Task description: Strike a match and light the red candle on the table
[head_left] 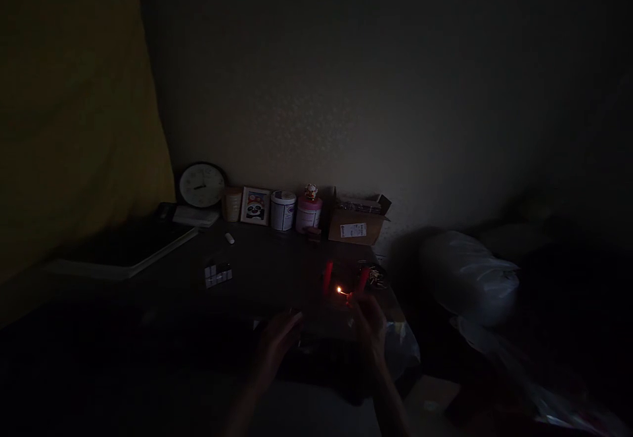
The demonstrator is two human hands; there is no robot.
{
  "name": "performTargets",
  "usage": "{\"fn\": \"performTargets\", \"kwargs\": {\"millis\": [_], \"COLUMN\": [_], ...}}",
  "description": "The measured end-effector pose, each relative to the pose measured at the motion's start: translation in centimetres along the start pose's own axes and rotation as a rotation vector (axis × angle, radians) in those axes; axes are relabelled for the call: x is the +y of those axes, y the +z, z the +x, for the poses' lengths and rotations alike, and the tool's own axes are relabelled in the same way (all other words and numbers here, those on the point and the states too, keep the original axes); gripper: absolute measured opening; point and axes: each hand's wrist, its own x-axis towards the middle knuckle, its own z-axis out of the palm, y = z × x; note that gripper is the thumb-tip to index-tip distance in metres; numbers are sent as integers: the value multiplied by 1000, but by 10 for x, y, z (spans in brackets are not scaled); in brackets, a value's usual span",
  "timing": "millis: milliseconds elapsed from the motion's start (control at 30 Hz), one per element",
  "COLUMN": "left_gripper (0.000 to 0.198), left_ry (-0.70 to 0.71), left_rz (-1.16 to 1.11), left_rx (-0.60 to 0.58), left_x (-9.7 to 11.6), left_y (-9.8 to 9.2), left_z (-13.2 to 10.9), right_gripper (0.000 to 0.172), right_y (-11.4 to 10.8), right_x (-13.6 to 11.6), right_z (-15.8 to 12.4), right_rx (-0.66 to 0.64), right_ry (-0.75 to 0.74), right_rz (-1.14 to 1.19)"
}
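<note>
The room is dim. My right hand (368, 318) pinches a lit match (345, 292), whose small flame points left. Just beyond the flame stands a red candle (328, 277), upright; a second red candle (363, 279) is close behind my right fingers. No flame shows on either candle. To the right of them lies a heap of matchsticks (376, 277); what they lie in is too dark to tell. My left hand (281, 335) is closed near the table's front edge, around something dark that I cannot make out.
On the dark table (277, 259) are a white block-like item (218, 275) and a small white object (229, 238). Along the wall stand a clock (202, 185), a panda picture frame (256, 206), a white tin (283, 210), a pink tin (309, 214) and a cardboard box (356, 226). A plastic bag (467, 275) sits right.
</note>
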Motion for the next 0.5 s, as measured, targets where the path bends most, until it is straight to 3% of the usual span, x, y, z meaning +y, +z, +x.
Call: {"fn": "performTargets", "kwargs": {"millis": [500], "left_gripper": [32], "left_ry": [-31], "left_rz": [-30], "left_rx": [-7], "left_x": [-3], "left_y": [-2], "left_z": [4], "right_gripper": [18], "right_y": [16], "right_x": [-9], "right_z": [39], "right_rx": [69], "right_ry": [-165], "right_rz": [-13]}}
